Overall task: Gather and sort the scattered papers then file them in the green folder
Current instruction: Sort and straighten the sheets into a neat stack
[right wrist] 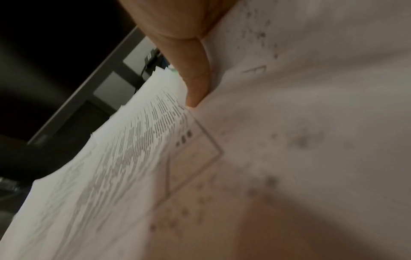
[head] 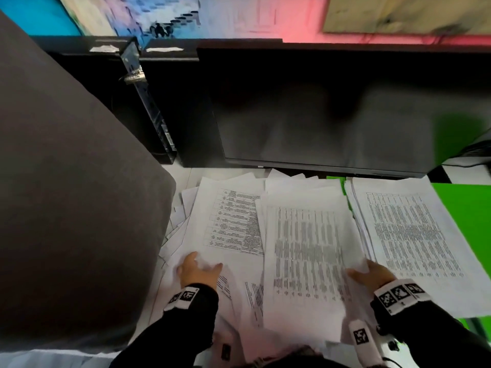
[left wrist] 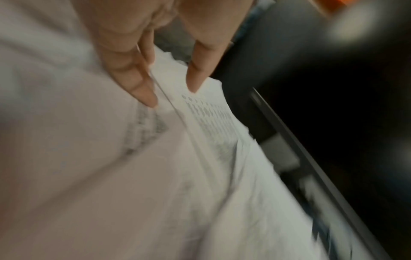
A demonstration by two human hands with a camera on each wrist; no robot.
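Printed white papers lie scattered over the desk. A sheet with a table (head: pixel 231 221) tops the left heap, and my left hand (head: pixel 198 270) rests on its near corner with fingers (left wrist: pixel 142 88) straight and spread. My right hand (head: pixel 372 272) pinches the right edge of the middle sheet (head: pixel 305 251), with the thumb (right wrist: pixel 195 79) on top and the other fingers hidden under it. The green folder (head: pixel 467 224) lies open at the right, and a squared stack of papers (head: pixel 414 235) sits on it.
A dark monitor (head: pixel 332 110) stands right behind the papers. A black computer case (head: pixel 159 102) is at the back left. A large grey padded surface (head: pixel 66 181) fills the left side, up against the paper heap.
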